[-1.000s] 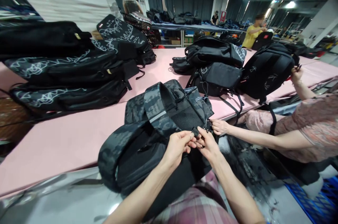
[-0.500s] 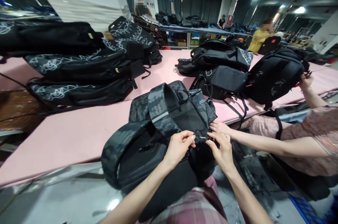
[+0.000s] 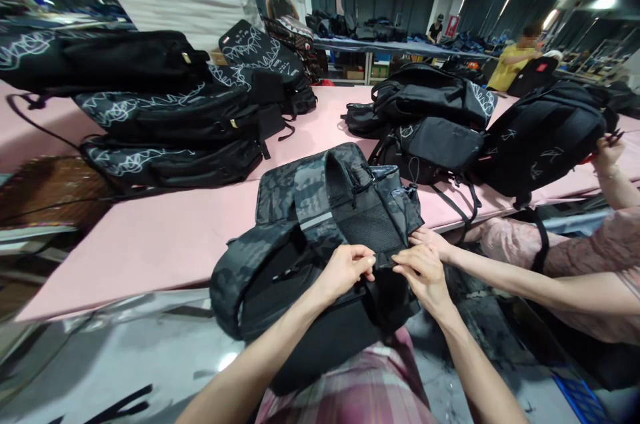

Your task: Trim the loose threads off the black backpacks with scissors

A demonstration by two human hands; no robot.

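Observation:
A grey camouflage backpack [image 3: 305, 224] lies back-side up at the near edge of the pink table [image 3: 165, 237], partly on my lap. My left hand [image 3: 345, 269] is closed in a pinch on the lower end of its shoulder strap [image 3: 320, 211]. My right hand [image 3: 423, 274] pinches the same strap end from the right, fingers pressed together. The small part between my fingertips is too hidden to name. A co-worker's hand [image 3: 427, 237] touches the bag's right side just behind my right hand.
Stacks of black backpacks with white scribble prints [image 3: 160, 117] fill the table's left. More black backpacks [image 3: 430, 117] lie at the right, one [image 3: 545, 131] held by the co-worker seated at my right. Other people stand at far tables. A blue crate [image 3: 575, 397] sits low right.
My hands dropped from a raised buckle piece to the strap end against the bag and moved slightly apart. The co-worker's hand stayed by the bag. My view shifted left.

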